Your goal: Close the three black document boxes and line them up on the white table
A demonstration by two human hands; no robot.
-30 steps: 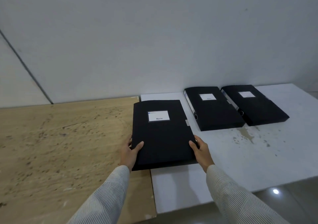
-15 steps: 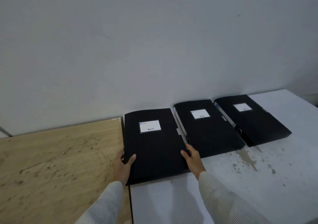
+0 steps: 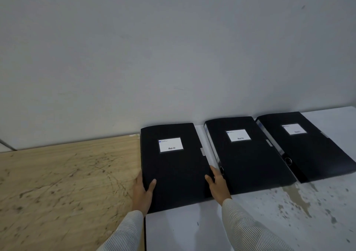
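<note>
Two surfaces meet under the work: the wooden tabletop (image 3: 63, 183) on the left and the white tabletop (image 3: 279, 222) on the right, whose seam runs just under the left edge of the nearest box. All three black document boxes lie flat with lids down, side by side along the wall, which suits a row: the left box (image 3: 173, 166) sits at the white tabletop's left edge, the middle box (image 3: 248, 154) just beside it, and the right box (image 3: 306, 146) close against that one, both angled slightly compared with the left. The left hand (image 3: 143, 191) clasps the left box's near left edge, thumb on the lid and fingers hidden along the side. The right hand (image 3: 217, 183) grips the near right edge the same way, in the narrow gap beside the middle box. Holding both long edges likely lets the person square this box with its neighbours.
</note>
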